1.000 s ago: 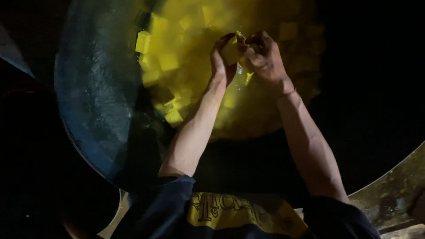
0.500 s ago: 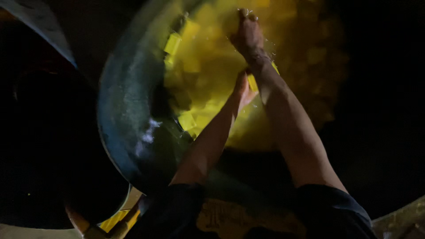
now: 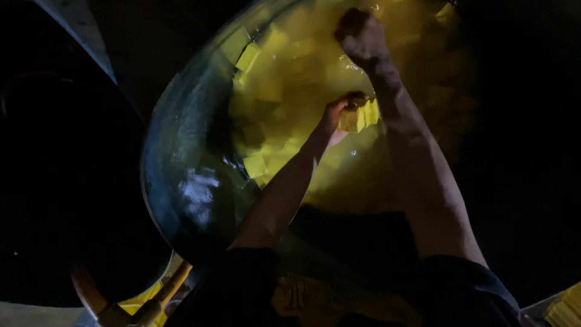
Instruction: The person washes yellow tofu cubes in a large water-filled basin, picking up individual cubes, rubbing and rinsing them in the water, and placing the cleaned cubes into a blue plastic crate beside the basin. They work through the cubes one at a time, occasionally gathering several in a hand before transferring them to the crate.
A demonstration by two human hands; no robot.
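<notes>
Far left it's very dark. There's a big dark round tub w/ a curved rim, and a brown hose or handle bends along its bottom edge. Can't see inside it.

Next to it, a huge metal wok fills the middle. Its left wall is bare, wet and shiny. The rest holds yellow water w/ lots of yellow cubes floating in it, some up by the top rim, some near the middle.

The person leans over the pan, both arms stretched out, dark sleeves at the bottom. Left hand is just above the water, fingers closed round a small stack of yellow cubes, the held cubes, which stick out to the right & touch the other forearm.

Right hand is farther away, near the top of the pan, down among the floating cubes. It looks curled, but it's dark & blurry, so can't tell if it has anything.

Bottom right corner: a bit of a yellow block pile.
</notes>
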